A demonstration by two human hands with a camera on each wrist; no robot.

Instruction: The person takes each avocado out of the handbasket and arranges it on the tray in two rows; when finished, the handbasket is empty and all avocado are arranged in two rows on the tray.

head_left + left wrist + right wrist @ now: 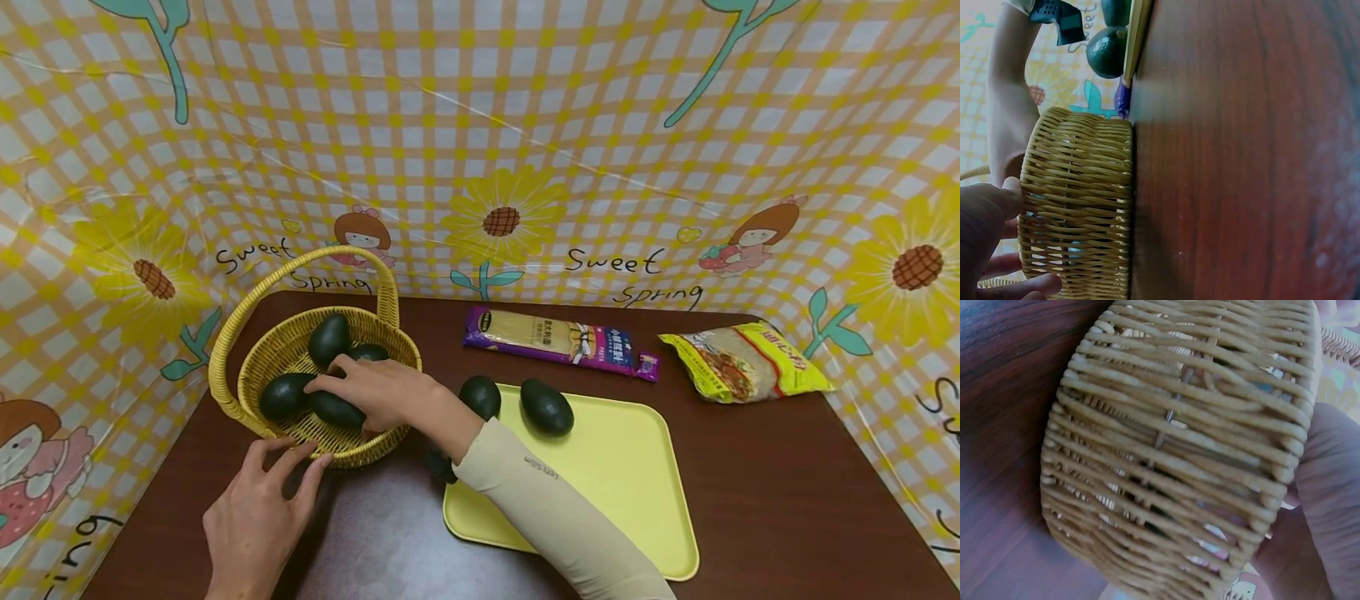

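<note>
A yellow wicker basket with an arched handle holds several dark green avocados. My right hand reaches over its right rim and grips an avocado inside, fingers and thumb around it. At the near rim my left hand touches the basket with relaxed fingers. In the left wrist view, that hand lies against the rim of the basket. Wicker wall fills the right wrist view, hiding the avocado; part of the right hand shows beside it.
A yellow tray on the right carries avocados, and another dark one is partly hidden by the right forearm. Behind lie a purple pasta pack and a yellow noodle bag. Patterned cloth surrounds the brown table.
</note>
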